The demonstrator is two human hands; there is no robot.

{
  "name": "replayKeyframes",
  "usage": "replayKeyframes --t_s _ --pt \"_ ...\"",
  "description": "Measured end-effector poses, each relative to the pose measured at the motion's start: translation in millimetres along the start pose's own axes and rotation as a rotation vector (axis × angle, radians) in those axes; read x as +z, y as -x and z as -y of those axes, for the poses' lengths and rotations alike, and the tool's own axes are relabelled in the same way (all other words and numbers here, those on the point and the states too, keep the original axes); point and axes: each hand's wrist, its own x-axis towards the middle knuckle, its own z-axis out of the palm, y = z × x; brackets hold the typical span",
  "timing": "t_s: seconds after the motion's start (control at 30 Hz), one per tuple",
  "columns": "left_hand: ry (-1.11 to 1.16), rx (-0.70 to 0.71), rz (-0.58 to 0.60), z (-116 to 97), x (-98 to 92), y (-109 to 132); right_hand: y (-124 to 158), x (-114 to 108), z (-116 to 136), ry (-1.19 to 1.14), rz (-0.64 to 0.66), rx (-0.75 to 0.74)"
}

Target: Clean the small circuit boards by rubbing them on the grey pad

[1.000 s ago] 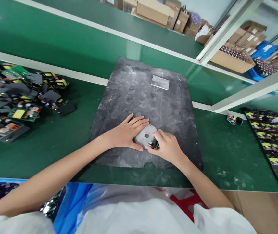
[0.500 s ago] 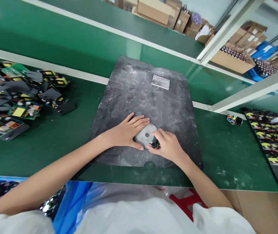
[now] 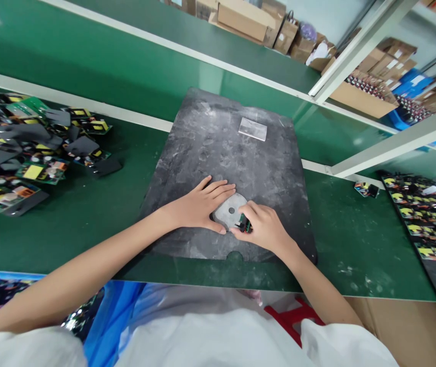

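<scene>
A grey round disc (image 3: 227,210) with a centre hole lies on a worn black mat (image 3: 218,148). My left hand (image 3: 201,206) rests flat with fingers outstretched, its fingertips and thumb at the disc's left edge. Over the disc's right side, my right hand (image 3: 263,224) is closed on a small circuit board (image 3: 244,223), held between thumb and fingers. Green board and black parts show in that grip; the rest is hidden by the fingers. Farther back on the mat lies a flat silvery rectangular plate (image 3: 252,129).
Circuit boards (image 3: 30,148) with black sheets are heaped on the green bench at left. A black tray of boards (image 3: 420,219) stands at right, near one loose board (image 3: 366,189). A white post (image 3: 386,145) rises at right; cardboard boxes (image 3: 243,21) line the shelf behind.
Both hands keep their places at the disc, and the right hand still grips the small board. The view has shifted very slightly.
</scene>
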Motion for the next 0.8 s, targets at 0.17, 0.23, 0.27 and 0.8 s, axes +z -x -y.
replayKeyframes --t_s 0.17,0.23,0.27,0.8 --pt "-0.003 -0.003 0.003 -0.3 0.4 -0.1 0.3 1.2 -0.5 -0.005 -0.019 -0.008" --pt "-0.003 -0.005 0.009 -0.6 0.2 -0.5 0.6 2.1 -0.7 -0.009 -0.015 0.002" --pt "-0.001 -0.006 0.012 -0.7 0.0 -0.8 0.8 2.4 -0.8 -0.012 -0.011 0.008" --pt "0.013 -0.013 0.010 -0.2 1.2 -2.3 -0.3 5.3 -4.5 -0.121 -0.029 0.054"
